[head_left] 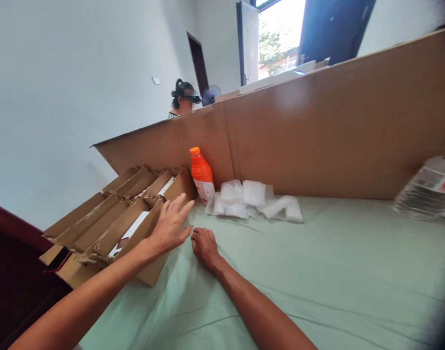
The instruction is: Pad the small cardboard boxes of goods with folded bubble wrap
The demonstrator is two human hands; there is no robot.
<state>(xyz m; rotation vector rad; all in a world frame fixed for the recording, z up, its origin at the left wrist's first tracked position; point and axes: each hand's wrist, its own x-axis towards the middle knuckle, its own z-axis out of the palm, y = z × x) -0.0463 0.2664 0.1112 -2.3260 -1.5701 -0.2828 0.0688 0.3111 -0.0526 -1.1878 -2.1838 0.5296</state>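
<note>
Cloth point(317, 272) lies open beside our curled right hand point(204, 247), grip unclear. Our splayed left hand point(174, 219) partly hides the box point(144, 226)

Left hand point(174, 224) spread near cardboard box point(154, 271); right hand point(205, 246) curled.

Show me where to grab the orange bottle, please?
Probably around the upper part of the orange bottle, below its cap, coming from the near side: it narrows there, and the divided box, white packets and cardboard wall crowd other sides.
</note>
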